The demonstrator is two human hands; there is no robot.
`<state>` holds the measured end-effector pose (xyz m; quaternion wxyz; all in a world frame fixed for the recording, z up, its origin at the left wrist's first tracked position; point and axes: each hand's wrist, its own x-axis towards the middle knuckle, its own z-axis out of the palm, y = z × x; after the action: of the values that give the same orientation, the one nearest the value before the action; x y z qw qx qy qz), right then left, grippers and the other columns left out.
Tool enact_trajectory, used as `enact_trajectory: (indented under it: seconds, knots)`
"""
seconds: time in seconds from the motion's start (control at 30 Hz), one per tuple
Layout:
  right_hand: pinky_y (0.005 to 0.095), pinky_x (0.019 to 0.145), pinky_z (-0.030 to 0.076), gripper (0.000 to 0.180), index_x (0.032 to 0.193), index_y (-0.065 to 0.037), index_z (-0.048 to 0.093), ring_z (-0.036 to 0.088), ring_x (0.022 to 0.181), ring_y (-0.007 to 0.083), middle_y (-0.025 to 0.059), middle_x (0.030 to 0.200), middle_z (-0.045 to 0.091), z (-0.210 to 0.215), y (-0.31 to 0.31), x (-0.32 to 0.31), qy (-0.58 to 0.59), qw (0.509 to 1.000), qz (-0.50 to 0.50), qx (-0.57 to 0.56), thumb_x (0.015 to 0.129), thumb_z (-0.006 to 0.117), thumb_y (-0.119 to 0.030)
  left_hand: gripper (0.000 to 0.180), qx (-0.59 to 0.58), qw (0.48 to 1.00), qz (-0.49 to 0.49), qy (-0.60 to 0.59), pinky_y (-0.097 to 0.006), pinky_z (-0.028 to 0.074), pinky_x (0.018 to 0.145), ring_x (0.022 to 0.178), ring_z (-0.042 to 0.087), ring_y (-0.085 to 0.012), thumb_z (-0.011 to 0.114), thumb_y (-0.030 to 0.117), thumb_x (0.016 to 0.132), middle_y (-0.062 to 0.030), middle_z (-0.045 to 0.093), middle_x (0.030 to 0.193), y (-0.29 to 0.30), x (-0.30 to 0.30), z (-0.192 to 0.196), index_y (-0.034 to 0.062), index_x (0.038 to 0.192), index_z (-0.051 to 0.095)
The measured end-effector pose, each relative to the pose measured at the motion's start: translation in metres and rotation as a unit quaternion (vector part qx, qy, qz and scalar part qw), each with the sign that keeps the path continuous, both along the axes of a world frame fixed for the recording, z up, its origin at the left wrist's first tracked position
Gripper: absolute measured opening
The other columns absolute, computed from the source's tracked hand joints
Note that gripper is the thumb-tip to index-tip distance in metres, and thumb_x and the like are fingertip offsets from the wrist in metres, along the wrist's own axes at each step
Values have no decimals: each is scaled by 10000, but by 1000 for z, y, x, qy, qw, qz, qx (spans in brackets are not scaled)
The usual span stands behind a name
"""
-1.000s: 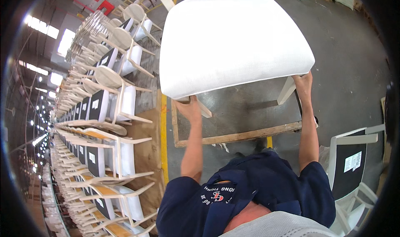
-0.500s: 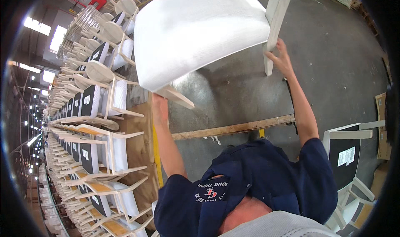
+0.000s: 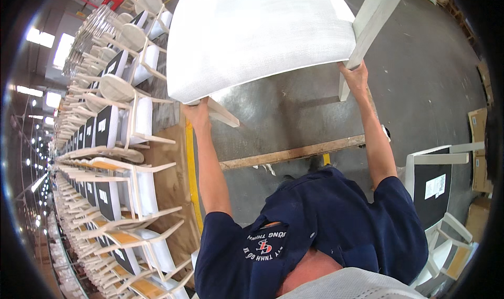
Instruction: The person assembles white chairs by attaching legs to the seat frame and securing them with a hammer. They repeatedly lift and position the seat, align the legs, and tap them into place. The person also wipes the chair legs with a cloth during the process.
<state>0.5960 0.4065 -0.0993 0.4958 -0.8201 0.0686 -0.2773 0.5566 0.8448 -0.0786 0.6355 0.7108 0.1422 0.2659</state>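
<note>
A chair with a white upholstered seat [image 3: 257, 36] and pale wood legs is held in front of me, over a low dark-topped platform [image 3: 278, 115]. My left hand [image 3: 197, 114] grips beneath the seat's near left corner, beside a front leg [image 3: 223, 113]; its fingertips are hidden under the seat. At the right corner, my right hand [image 3: 357, 79] is closed at the seat's underside, just below a long pale wood post [image 3: 375, 23]. Part of its fingers disappears behind the frame.
Long rows of stacked pale chairs [image 3: 137, 120] stand to the left, beside a yellow floor line [image 3: 191, 162]. A wooden edge strip [image 3: 294, 153] borders the platform's near side. Another chair [image 3: 433, 181] lies tipped at the right, near cardboard boxes [image 3: 479, 149].
The chair looks larger and sits slightly higher in view, its post shifted right. My right hand has moved from the leg to under the seat corner; the left has risen slightly with the seat.
</note>
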Motion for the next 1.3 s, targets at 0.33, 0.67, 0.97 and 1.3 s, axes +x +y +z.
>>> enact_trajectory:
  seconds: [0.33, 0.67, 0.97, 1.3]
  knots:
    - [371, 853, 513, 466, 1084, -11, 632, 646, 972, 249, 144, 1016, 677, -52, -28, 19, 50, 995, 49, 76, 746, 808, -279, 462, 1, 1000, -12, -14, -342, 466, 911, 991, 614, -236, 776, -35, 700, -157, 647, 1111, 6, 3, 5, -92, 1126, 606]
    - [311, 894, 455, 472, 1112, 45, 630, 608, 973, 191, 119, 1071, 657, -24, -2, 4, -8, 996, 63, 60, 746, 829, -178, 463, -20, 999, -23, -30, -341, 436, 923, 1013, 594, -225, 762, -28, 698, -130, 638, 1117, 32, 2, -13, -77, 1132, 609]
    - [321, 855, 488, 477, 1101, 19, 639, 632, 944, 203, 114, 1043, 673, -32, -5, 3, -15, 1000, 1, -1, 733, 829, -216, 494, -5, 998, -55, -31, -376, 426, 977, 1064, 593, -250, 748, -63, 712, -165, 623, 1150, 29, 12, -13, -91, 1175, 577]
    - [352, 815, 521, 524, 1148, -11, 570, 661, 958, 237, 149, 1043, 679, -65, -13, -12, 53, 998, 22, -35, 787, 775, -331, 535, -11, 1000, -20, 4, -390, 411, 1008, 1106, 577, -277, 722, -53, 724, -172, 586, 1211, 12, 7, 1, -99, 1225, 538]
